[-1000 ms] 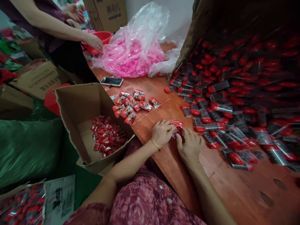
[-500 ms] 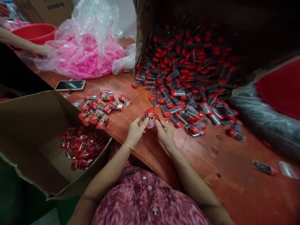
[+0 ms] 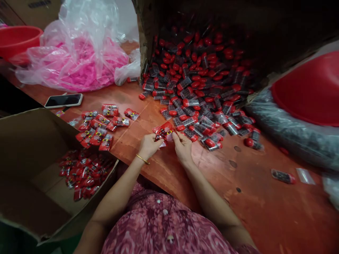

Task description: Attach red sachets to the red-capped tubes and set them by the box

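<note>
Between my two hands is a small red printed packet (image 3: pixel 164 129) with a shiny clear part at its lower edge. My left hand (image 3: pixel 149 146) pinches its left side, thumb on top. At the right side, the thumb and fingers of my right hand (image 3: pixel 182 146) are closed on the same packet. What is inside it cannot be made out. Left of my hands lie several similar red packets (image 3: pixel 99 135) on the orange-red table. Beyond my right hand spreads a large heap of clear tubes with red caps and dark contents (image 3: pixel 189 102).
The tubes spill from a big cardboard box (image 3: pixel 144 35). An open carton (image 3: pixel 23 148) at my left holds more packets. Around stand a phone (image 3: pixel 63 101), a plastic bag of pink items (image 3: pixel 79 67), a red basin (image 3: pixel 21 37) and a red tub (image 3: pixel 309 88) on a filled bag.
The camera view has turned right, so things sit further left. My left fingers have shifted on the packet's left side. The other person's arm at upper left is out of view.
</note>
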